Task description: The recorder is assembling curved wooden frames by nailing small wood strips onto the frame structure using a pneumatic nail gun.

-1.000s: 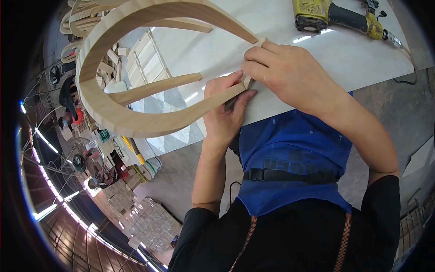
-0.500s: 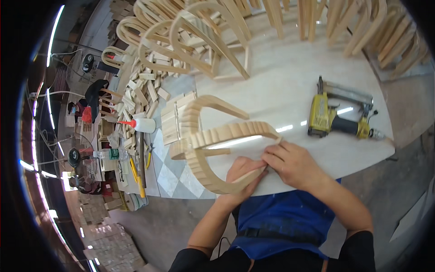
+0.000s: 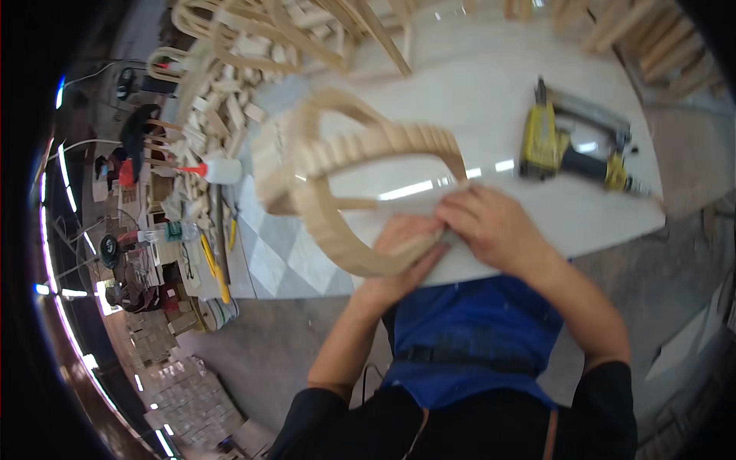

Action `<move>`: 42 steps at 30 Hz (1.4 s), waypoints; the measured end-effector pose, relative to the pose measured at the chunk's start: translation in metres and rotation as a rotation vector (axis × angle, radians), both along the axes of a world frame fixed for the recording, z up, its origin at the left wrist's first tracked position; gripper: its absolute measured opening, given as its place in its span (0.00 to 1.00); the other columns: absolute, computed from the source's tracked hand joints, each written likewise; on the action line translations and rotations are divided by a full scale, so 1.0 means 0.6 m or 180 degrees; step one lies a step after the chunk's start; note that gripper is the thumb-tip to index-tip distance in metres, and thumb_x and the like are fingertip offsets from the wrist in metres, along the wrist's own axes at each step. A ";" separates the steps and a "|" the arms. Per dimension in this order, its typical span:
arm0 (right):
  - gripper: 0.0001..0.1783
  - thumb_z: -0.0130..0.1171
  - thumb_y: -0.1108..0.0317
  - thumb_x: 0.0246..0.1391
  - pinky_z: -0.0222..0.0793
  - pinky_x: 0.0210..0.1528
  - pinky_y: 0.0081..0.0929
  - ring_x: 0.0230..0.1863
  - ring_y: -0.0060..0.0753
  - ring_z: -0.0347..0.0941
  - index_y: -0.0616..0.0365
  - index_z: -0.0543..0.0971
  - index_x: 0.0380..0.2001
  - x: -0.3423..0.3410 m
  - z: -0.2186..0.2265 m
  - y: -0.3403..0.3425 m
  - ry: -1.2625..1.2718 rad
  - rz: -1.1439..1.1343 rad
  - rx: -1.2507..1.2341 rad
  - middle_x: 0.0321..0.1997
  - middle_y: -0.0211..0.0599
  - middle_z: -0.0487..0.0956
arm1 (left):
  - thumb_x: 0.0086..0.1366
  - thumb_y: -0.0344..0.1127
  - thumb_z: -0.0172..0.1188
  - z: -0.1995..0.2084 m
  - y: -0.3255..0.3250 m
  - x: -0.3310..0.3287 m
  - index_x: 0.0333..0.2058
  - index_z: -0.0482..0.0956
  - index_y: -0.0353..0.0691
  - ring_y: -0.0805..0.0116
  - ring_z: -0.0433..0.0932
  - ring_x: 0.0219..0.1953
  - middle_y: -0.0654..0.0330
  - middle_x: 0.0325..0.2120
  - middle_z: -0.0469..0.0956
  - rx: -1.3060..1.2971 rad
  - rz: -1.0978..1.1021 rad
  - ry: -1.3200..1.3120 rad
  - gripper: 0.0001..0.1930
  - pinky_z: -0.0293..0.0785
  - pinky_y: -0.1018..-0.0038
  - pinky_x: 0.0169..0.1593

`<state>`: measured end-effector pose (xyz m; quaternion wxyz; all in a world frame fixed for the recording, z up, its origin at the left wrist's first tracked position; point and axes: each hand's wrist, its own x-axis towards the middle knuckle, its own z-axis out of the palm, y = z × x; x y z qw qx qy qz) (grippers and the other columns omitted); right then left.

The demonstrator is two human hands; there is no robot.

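Note:
A pale wooden frame of curved, ridged bars (image 3: 330,153) stands tilted over the front of the worktable. Wrapped around the lower end of its nearest curved bar is my left hand (image 3: 408,238), fingers partly hidden behind the wood. My right hand (image 3: 491,226) is closed, its fingertips pinched at that same bar end and touching my left fingers. Any small piece between those fingertips is hidden. The tip of another bar comes down just behind my right hand.
A yellow and black nail gun (image 3: 546,142) lies right on the white tabletop (image 3: 460,84). Bent wood frames (image 3: 307,38) and loose blocks (image 3: 222,107) crowd the back left. At left are a red-tipped glue bottle (image 3: 222,171), yellow-handled tool (image 3: 216,268) and plastic water bottle (image 3: 170,231).
My view has tilted, so the table and its contents sit higher in the picture. Both hands keep their hold at the frame's bar end, and the frame has shifted slightly.

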<state>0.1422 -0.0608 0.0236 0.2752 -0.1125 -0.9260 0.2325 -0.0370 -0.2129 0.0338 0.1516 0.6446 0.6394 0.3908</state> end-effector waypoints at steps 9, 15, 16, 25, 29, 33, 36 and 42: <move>0.15 0.68 0.71 0.59 0.79 0.52 0.32 0.49 0.34 0.80 0.53 0.86 0.49 0.021 -0.077 0.010 0.0164 -0.0315 0.0014 0.54 0.26 0.85 | 0.62 0.21 0.76 -0.066 0.026 0.019 0.51 0.90 0.37 0.59 0.83 0.43 0.57 0.44 0.88 -0.0426 0.0072 -0.0427 0.18 0.80 0.68 0.50; 0.13 0.68 0.71 0.58 0.79 0.52 0.31 0.50 0.33 0.79 0.53 0.85 0.47 0.033 -0.107 0.018 0.0186 -0.0404 0.0167 0.55 0.24 0.85 | 0.62 0.21 0.77 -0.097 0.038 0.026 0.50 0.91 0.38 0.62 0.83 0.41 0.59 0.43 0.88 -0.0296 0.0084 -0.0585 0.18 0.79 0.70 0.49; 0.13 0.68 0.71 0.58 0.79 0.52 0.31 0.50 0.33 0.79 0.53 0.85 0.47 0.034 -0.111 0.020 0.0188 -0.0419 0.0137 0.55 0.24 0.85 | 0.62 0.21 0.77 -0.101 0.039 0.028 0.50 0.91 0.38 0.62 0.83 0.41 0.59 0.43 0.88 -0.0327 0.0073 -0.0580 0.18 0.79 0.70 0.49; 0.12 0.67 0.70 0.58 0.78 0.51 0.29 0.51 0.31 0.79 0.51 0.84 0.46 0.041 -0.136 0.031 0.0187 -0.0438 0.0058 0.54 0.24 0.84 | 0.64 0.21 0.77 -0.102 0.041 0.065 0.53 0.89 0.37 0.65 0.83 0.42 0.57 0.45 0.88 -0.0656 0.0645 -0.1055 0.18 0.80 0.72 0.47; 0.08 0.63 0.70 0.65 0.79 0.49 0.31 0.46 0.38 0.79 0.56 0.81 0.46 0.043 -0.124 0.067 0.0311 0.0015 -0.0051 0.48 0.36 0.81 | 0.65 0.20 0.77 -0.110 0.041 0.069 0.53 0.88 0.36 0.65 0.83 0.42 0.56 0.45 0.88 -0.0595 0.0641 -0.0977 0.19 0.80 0.73 0.46; 0.06 0.61 0.71 0.66 0.80 0.49 0.32 0.44 0.40 0.79 0.58 0.79 0.44 0.039 -0.136 0.066 0.0491 0.0040 -0.0011 0.46 0.41 0.80 | 0.65 0.20 0.77 -0.124 0.047 0.068 0.53 0.88 0.36 0.66 0.83 0.41 0.55 0.45 0.88 -0.0473 0.0577 -0.0888 0.18 0.80 0.74 0.46; 0.05 0.61 0.72 0.65 0.80 0.49 0.32 0.43 0.40 0.79 0.58 0.79 0.43 0.039 -0.143 0.064 0.0631 -0.0075 0.0071 0.45 0.41 0.80 | 0.64 0.20 0.76 -0.131 0.052 0.067 0.52 0.88 0.36 0.66 0.83 0.40 0.55 0.45 0.88 -0.0362 0.0524 -0.0821 0.18 0.80 0.74 0.45; 0.05 0.61 0.71 0.66 0.80 0.50 0.30 0.43 0.40 0.79 0.59 0.79 0.43 0.047 -0.138 0.069 0.0331 0.0078 0.0011 0.45 0.42 0.80 | 0.64 0.19 0.76 -0.131 0.055 0.062 0.53 0.88 0.35 0.66 0.83 0.40 0.55 0.45 0.88 -0.0337 0.0395 -0.0581 0.18 0.81 0.73 0.45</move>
